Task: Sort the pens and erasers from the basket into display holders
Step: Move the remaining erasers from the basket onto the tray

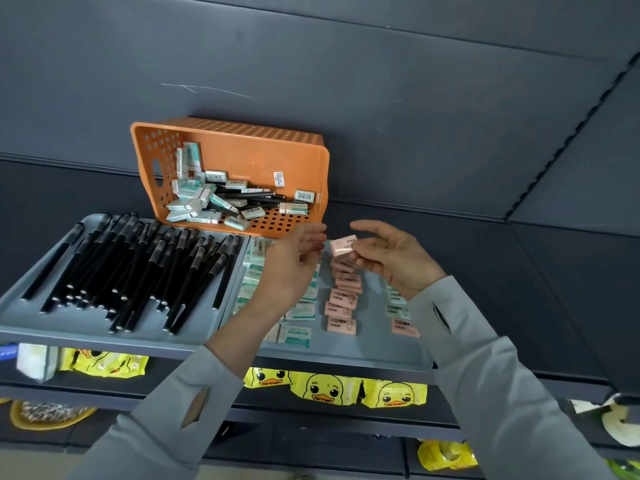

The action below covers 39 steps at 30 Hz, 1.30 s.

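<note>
Your right hand (391,261), centre frame, has its fingers pinched on a small pink eraser (343,244), a rounded block in a printed paper sleeve. You're holding it up just above the right tray (374,348). Your left hand (291,271) sits right beside it with its fingers loosely apart, gripping nothing, tips close to the eraser, though I can't tell if they touch it.

The basket (242,147) is orange plastic with round holes punched through its walls. It's tipped up on its side behind the trays, upper centre-left, with its open side facing you. Inside it is a jumble of mint-and-white boxed erasers (194,199) and a few slim black pens (252,199).

Both trays are smooth grey plastic with raised rims, sitting side by side on a dark shelf. The left tray (52,327) holds a loose fan of matte black capped pens (138,268). The right one has mint erasers (301,311) in columns and a pink column (343,299) below your held eraser.

Glossy yellow duck packs (325,393) sit on the shelf below.
</note>
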Available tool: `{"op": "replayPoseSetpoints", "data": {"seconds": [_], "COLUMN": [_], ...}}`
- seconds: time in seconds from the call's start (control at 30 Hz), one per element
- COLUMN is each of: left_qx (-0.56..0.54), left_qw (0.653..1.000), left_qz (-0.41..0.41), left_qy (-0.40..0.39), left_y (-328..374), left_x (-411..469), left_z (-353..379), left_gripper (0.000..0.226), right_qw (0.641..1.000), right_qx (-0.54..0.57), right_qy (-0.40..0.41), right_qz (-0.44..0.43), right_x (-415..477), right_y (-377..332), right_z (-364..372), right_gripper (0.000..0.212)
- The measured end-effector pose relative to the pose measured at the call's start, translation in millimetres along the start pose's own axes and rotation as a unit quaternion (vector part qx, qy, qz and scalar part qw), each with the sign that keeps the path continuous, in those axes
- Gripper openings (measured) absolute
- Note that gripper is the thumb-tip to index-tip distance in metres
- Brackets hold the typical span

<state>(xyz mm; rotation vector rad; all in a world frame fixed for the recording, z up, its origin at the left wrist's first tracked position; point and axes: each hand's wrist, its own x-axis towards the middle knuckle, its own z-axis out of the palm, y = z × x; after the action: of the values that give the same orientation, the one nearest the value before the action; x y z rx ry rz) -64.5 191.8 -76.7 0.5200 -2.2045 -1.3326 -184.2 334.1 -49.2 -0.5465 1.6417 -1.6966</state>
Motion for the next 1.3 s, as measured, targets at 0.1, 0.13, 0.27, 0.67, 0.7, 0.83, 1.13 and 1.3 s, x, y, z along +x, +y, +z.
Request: {"op": "replayPoseSetpoints", "data": {"seconds": [0.1,0.13,0.27,0.67,0.7,0.83,1.13,1.3], "left_qx": [0.158,0.193,0.267,0.289,0.286,0.280,0.430,0.515], "left_qw": [0.983,0.973,0.945,0.934,0.935,0.943,0.903,0.853], "left_qz": [0.093,0.116,0.159,0.188,0.193,0.179,0.005,-0.004], "left_qy": [-0.033,-0.052,-0.099,-0.087,-0.082,-0.028,0.021,-0.082], "left_y": [-3.4,-2.8,2.9,-3.2,-4.0,-14.5,-61.2,-81.1], "left_x": [0.6,1.0,3.3,1.6,0.9,4.4,62.6,95.1], "left_z": [3.5,5.8,16.5,16.9,13.8,-17.5,-156.3,-175.2], "left_gripper": [0.039,0.037,0.031,0.018,0.018,0.018,0.061,0.063], "right_qw": [0.998,0.997,0.980,0.895,0.882,0.864,0.784,0.708], "right_qx": [-0.024,-0.037,-0.156,-0.440,-0.465,-0.488,-0.590,-0.692], "right_qy": [0.050,0.073,0.125,0.069,0.064,0.041,-0.048,-0.015], "right_qz": [-0.008,-0.007,0.002,-0.019,-0.031,-0.114,-0.184,-0.141], "right_x": [1.7,3.4,14.0,33.8,35.3,36.5,94.0,145.0], "right_y": [-0.9,-0.6,5.6,10.9,9.4,-6.5,-32.1,-25.5], "right_z": [-8.7,-11.0,-17.9,-8.8,-8.3,9.9,121.9,155.5], "right_gripper": [0.025,0.021,0.015,0.010,0.010,0.015,0.042,0.038]}}
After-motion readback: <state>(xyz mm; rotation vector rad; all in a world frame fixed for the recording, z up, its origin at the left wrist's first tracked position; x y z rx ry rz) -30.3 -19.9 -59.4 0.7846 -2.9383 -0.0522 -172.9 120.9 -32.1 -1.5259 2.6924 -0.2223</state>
